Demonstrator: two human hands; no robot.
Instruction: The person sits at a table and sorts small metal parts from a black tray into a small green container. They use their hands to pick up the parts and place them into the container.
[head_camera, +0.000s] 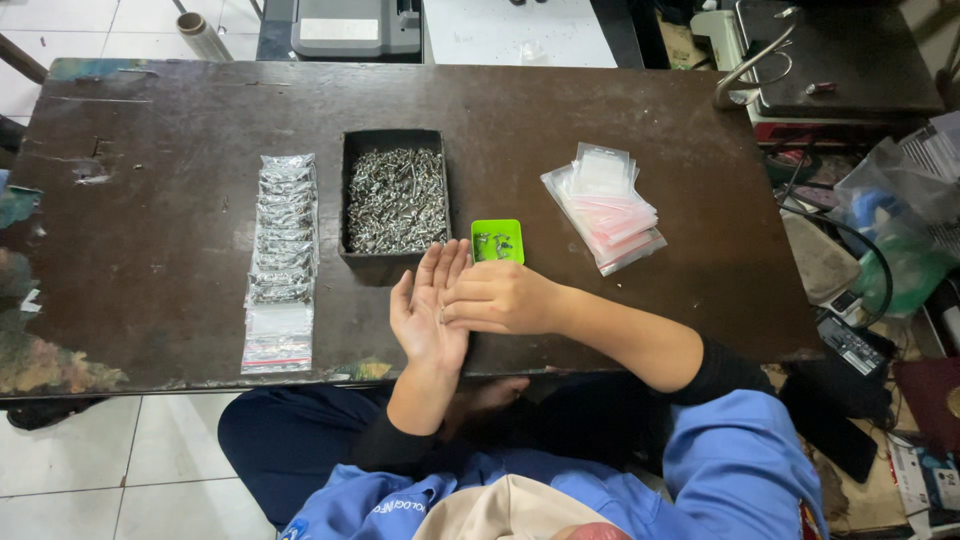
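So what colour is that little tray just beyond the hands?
Bright green tray, seen clearly in the head view.

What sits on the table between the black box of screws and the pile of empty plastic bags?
A small green tray holding a few screws, seen in the head view.

The dark table (620, 110) is worn, matt wood with scuffed, peeling paint near its left edge. At its centre, the black box (349, 190) appears matt plastic; its screws (397, 198) are shiny metal. Right of the box, the small green tray (497, 229) is smooth plastic, and the empty bags (605, 205) are glossy clear film. Left of the box, the filled bags (281, 250) show the same glossy film.
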